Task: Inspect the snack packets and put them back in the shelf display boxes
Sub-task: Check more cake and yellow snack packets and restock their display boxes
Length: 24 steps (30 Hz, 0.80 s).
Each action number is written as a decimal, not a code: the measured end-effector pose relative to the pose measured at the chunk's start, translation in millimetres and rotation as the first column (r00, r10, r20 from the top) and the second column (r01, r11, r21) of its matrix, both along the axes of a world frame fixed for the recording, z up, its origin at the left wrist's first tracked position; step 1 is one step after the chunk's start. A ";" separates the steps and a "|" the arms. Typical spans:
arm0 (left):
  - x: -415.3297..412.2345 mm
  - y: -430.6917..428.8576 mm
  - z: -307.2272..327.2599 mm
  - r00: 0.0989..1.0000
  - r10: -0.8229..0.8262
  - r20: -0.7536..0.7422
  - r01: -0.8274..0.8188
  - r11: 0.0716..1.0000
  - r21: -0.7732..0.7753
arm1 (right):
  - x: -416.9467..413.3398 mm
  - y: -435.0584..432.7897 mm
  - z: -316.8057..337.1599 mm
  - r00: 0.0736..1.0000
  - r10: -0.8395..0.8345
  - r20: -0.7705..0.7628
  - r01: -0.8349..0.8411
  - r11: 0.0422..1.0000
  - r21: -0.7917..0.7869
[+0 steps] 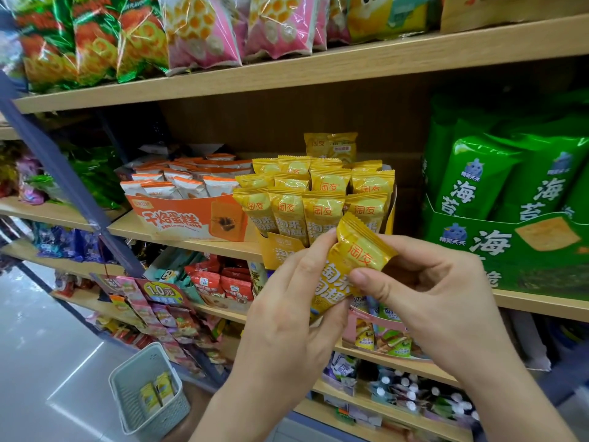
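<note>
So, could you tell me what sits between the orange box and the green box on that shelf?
In the head view, the yellow display box, packed with upright yellow packets, stands there.

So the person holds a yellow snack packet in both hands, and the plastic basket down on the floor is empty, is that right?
Not quite. The head view shows that the plastic basket on the floor is not empty: two small yellow packets stand in it. The rest holds: the left hand and the right hand both hold the yellow snack packet.
</note>
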State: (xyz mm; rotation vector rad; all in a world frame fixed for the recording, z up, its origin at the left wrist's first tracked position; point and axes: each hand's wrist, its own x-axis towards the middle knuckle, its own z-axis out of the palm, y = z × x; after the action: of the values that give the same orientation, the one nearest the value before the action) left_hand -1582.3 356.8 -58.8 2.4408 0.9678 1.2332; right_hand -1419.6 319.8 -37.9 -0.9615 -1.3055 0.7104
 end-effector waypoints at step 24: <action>40.6 82.3 111.4 0.917 0.068 -0.392 -0.035 0.995 0.092 | 117.4 25.4 70.4 0.728 -0.650 0.216 0.584 0.754 0.301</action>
State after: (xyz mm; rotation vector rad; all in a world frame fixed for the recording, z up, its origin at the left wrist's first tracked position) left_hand -1541.8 439.1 52.6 2.8140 1.1042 0.8189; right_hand -1302.2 345.3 32.5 -1.2746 -1.1803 -0.1159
